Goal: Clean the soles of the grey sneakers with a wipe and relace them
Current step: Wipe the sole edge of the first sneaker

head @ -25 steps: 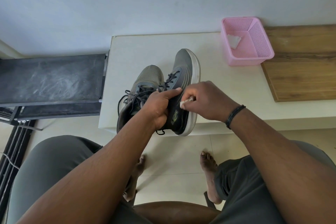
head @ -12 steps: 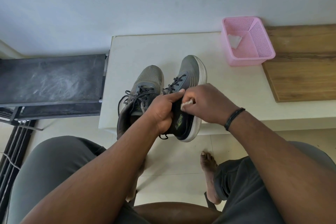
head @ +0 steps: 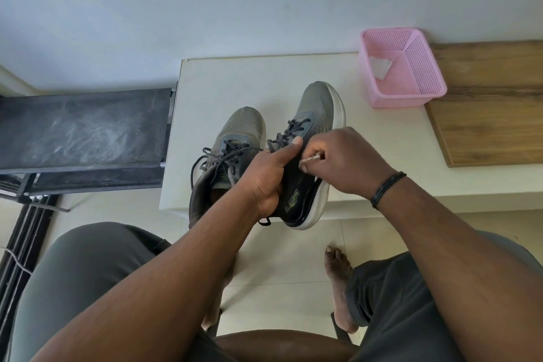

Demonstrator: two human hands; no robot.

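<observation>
The left hand point(head: 269, 173) has its grip clenched round the right sneaker point(head: 308, 156), tilted on its side above the surface point(head: 235, 82) edge. The right hand point(head: 343, 161) pinches 1 wipe point(head: 311, 159) against it. 2 sneakers; the other point(head: 232, 144) rests alongside. 1 pink basket point(head: 411, 67). Since 0.5 s ago, the held sneaker has shifted slightly rightward.

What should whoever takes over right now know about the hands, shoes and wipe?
Left hand grips the right shoe at its collar, tilted on the table edge.
Right hand pinches a wipe at that shoe's side.
Left shoe stands beside it, laces loose.
Another wipe lies in the pink basket.
Done: cannot tell how much is wiped.
Left: finish soles, relace both.
</observation>
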